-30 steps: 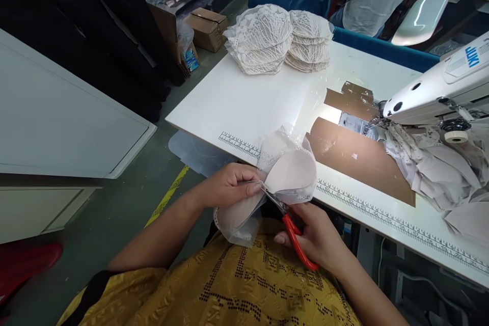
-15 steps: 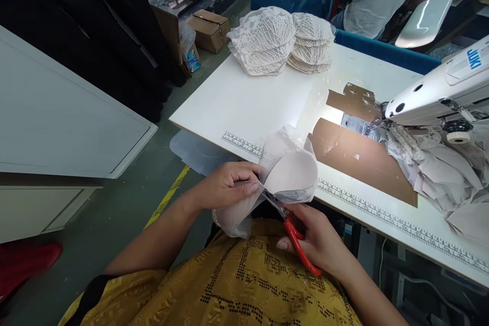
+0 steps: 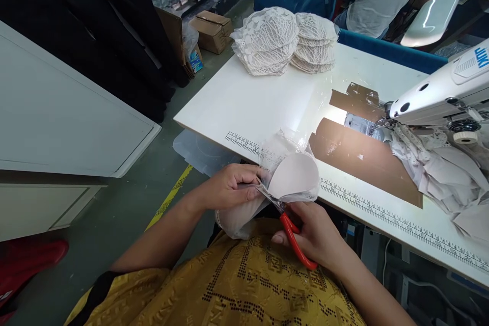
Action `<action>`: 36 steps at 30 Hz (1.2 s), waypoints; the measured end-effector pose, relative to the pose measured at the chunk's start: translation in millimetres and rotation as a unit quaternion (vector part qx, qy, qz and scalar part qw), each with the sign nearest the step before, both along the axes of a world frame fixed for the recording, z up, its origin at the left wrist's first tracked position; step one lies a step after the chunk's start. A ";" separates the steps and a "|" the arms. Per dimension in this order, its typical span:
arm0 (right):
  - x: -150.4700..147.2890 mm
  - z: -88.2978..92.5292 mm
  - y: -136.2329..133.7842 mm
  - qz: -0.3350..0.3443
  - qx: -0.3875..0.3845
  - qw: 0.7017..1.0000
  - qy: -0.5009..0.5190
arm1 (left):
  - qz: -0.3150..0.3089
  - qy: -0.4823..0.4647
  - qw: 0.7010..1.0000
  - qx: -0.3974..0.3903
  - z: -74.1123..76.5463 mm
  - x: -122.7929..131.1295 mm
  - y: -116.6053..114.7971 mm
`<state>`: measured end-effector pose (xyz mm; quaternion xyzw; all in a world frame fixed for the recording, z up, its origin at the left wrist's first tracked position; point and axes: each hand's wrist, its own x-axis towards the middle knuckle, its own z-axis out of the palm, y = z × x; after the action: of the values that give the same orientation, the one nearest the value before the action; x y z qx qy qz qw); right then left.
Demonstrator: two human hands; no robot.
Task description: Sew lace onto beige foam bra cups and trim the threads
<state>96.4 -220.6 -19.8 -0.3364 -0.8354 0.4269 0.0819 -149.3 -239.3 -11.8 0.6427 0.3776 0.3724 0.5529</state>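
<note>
Between the two hands, just off the near edge of the white tabletop (image 3: pixel 229 99), is a pale padded cup piece (image 3: pixel 294 175) with sheer, lace-trimmed fabric; its upper part overlaps that edge in view, though whether it rests there I cannot tell. Thumb and fingers of the left hand (image 3: pixel 233 187) pinch the sheer fabric beside the cup, and a second cup hangs below that hand. Closed around red-handled scissors (image 3: pixel 296 244), the right hand (image 3: pixel 315 229) points the blades toward the left fingertips.

Beyond the left hand, white surface stretches to two lace stacks (image 3: pixel 267 41) at the far side. Left of the left forearm lies green floor (image 3: pixel 130 214), the pale cabinet (image 3: pixel 76 107) well apart. Ahead and right of the right hand, past the printed ruler (image 3: pixel 385 214), the brown sheet (image 3: pixel 367 163) and piled cups (image 3: pixel 443 173) narrow the room before the sewing machine (image 3: pixel 431 94).

Compared with a second ago, the sheer fabric under the left hand hangs less low; both grips are unchanged.
</note>
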 end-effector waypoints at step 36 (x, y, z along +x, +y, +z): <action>17.5 8.4 -7.2 -0.070 0.105 0.990 0.058 | -0.013 0.048 0.987 0.154 19.8 23.1 19.4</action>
<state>113.9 -227.8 -11.5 -0.3581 -0.8439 0.3488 0.1947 -126.2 -219.9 8.1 0.7420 0.3336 0.3873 0.4338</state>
